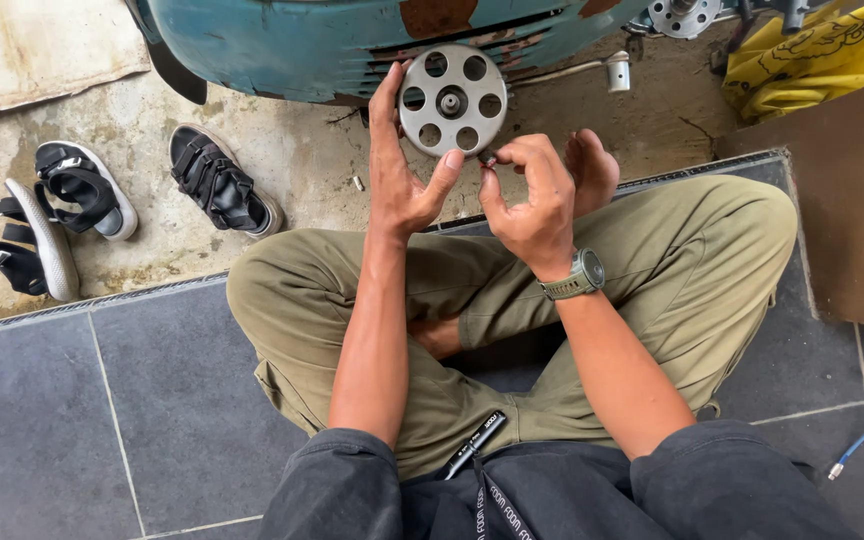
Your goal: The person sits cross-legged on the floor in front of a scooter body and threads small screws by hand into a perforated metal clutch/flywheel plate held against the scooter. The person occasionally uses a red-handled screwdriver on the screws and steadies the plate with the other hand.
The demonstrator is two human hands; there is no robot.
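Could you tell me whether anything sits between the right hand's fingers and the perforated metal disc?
Nothing visible does. The right hand pinches a small dark part right at the rim of the metal disc, which the left hand holds up.

Sandals (82, 205) on concrete floor (302, 150)

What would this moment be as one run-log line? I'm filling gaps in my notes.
left hand: holds round metal disc with holes upright | right hand: fingers pinch small part at disc's lower edge | person seated cross-legged
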